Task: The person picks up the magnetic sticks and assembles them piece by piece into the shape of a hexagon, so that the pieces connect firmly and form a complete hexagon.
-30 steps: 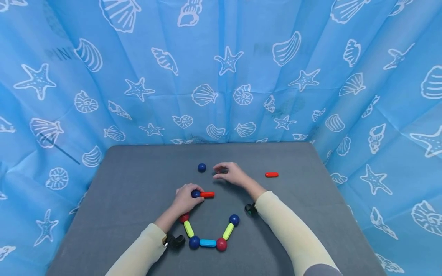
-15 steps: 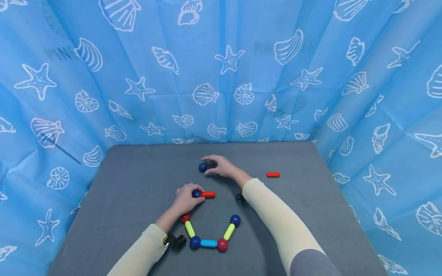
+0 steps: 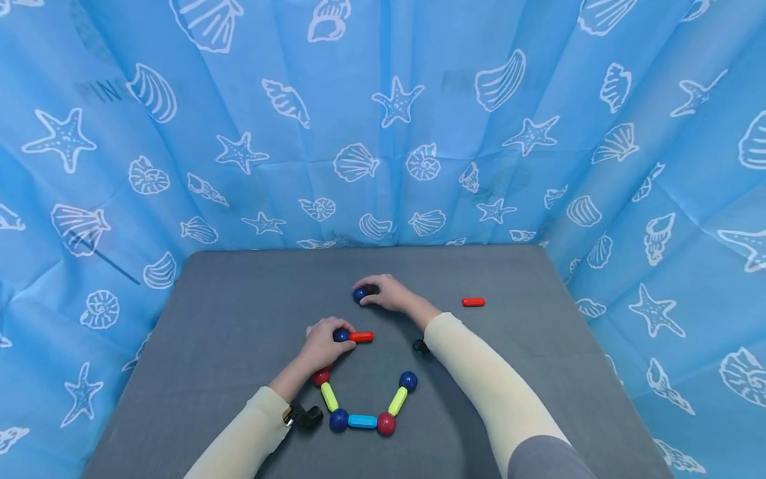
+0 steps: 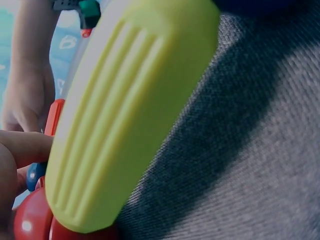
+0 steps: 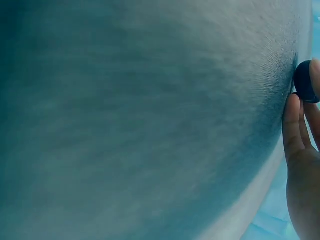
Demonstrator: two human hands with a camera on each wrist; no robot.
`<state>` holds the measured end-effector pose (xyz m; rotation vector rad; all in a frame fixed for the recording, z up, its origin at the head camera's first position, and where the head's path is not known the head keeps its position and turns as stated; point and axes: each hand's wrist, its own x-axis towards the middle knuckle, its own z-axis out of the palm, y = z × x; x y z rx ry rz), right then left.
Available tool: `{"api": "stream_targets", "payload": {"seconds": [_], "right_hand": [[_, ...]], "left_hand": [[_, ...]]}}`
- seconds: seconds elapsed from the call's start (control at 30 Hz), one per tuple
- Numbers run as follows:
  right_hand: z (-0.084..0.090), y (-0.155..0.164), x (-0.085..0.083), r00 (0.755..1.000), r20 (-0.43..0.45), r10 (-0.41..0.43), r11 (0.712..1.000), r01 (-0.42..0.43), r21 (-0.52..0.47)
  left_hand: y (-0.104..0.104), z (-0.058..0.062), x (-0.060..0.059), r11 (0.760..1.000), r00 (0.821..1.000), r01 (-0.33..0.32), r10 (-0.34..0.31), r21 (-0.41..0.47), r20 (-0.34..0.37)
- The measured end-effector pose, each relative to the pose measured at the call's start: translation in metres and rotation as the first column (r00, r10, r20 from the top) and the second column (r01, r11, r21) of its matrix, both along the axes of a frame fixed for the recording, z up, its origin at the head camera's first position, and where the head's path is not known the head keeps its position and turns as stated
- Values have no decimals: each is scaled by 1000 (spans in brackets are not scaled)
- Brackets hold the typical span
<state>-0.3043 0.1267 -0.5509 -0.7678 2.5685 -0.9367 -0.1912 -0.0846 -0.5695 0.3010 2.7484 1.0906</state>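
Note:
My left hand (image 3: 320,344) grips a dark blue ball (image 3: 341,334), and a red rod (image 3: 362,336) sticks out from that ball to the right. Farther back, my right hand (image 3: 390,293) pinches another blue ball (image 3: 360,295) between thumb and fingers; the right wrist view shows this dark ball (image 5: 304,82) at its edge. Just below the left hand lies a joined chain: a red ball (image 3: 320,378), a yellow-green rod (image 3: 329,397), a blue ball (image 3: 338,420), a light blue rod (image 3: 362,422), a red ball (image 3: 385,424), a yellow-green rod (image 3: 397,401) and a blue ball (image 3: 408,381).
A loose red rod (image 3: 473,302) lies at the right of the grey table (image 3: 257,293). Blue curtains (image 3: 383,193) with white shells hang behind and at both sides. One chain rod (image 4: 125,110) looms close in the left wrist view, blocking much of it.
My right hand has reached left to the rear blue ball, closed its fingers on it and shifted it slightly to the right. The left hand stays in place with its ball and red rod.

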Motion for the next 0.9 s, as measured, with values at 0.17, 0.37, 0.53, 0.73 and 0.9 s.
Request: {"api": "stream_targets", "payload": {"seconds": [0.17,0.37,0.53,0.73,0.9], "right_hand": [[1,13,15,999,2,-34,999,34,-1],[5,31,35,998,9,-63,997,63,-33],[9,48,51,995,45,-88,989,93,-117],[11,63,70,993,43,-113,986,118,-121],[9,67,85,996,43,-81,992,84,-95]], "left_hand": [[2,1,0,1000,1000,5,-5,-6,-3],[6,0,-2,1000,1000,-3,3,-19,-14],[10,-1,-4,1000,1000,6,-7,-27,-17],[15,1,-6,1000,1000,3,-3,-27,-4],[19,1,-7,999,1000,14,-14,-37,-5]]}}
